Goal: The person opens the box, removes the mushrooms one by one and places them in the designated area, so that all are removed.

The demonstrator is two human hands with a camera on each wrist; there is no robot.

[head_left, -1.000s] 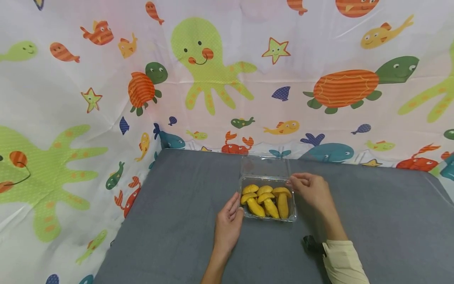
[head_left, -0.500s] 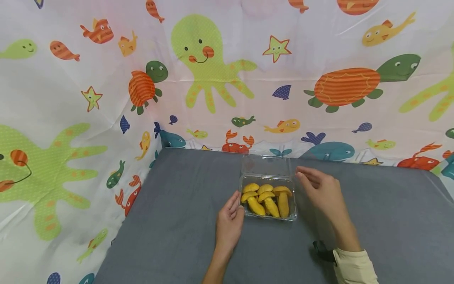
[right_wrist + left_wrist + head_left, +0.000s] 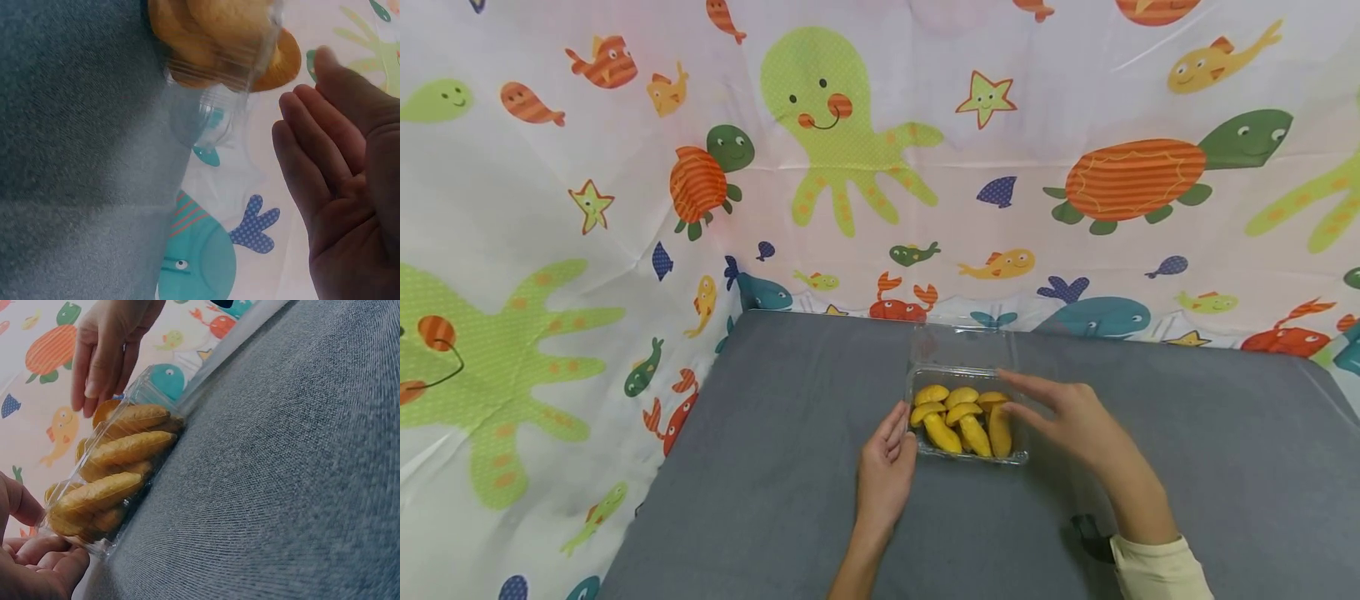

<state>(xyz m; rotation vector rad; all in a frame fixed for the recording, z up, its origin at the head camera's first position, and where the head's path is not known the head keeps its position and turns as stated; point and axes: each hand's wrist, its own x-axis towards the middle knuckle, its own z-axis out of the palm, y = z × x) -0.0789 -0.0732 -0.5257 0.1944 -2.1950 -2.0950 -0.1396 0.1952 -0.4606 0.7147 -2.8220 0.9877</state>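
Note:
A clear plastic clamshell box (image 3: 1022, 457) lies on the grey table with its lid (image 3: 962, 348) raised at the back. Several yellow mushrooms (image 3: 943, 435) fill it, stems toward the person. My left hand (image 3: 883, 477) holds the box's left side; in the left wrist view its thumb and curled fingers (image 3: 62, 565) pinch the corner. Over the right edge hovers my right hand (image 3: 1086, 425), fingers extended and apart, close to the rightmost mushroom (image 3: 1000, 435). In the right wrist view that hand's fingers (image 3: 300, 147) hold nothing.
Behind and to the left hangs a white curtain (image 3: 857, 275) printed with sea animals. The grey table (image 3: 775, 467) stretches to both sides of the box. A dark strap (image 3: 1092, 537) shows at the right wrist, beside a cream sleeve (image 3: 1157, 571).
From the box's right rim my right hand drew back to the right, then came in over the rightmost mushroom with its fingers spread. My left hand and the box stay in place.

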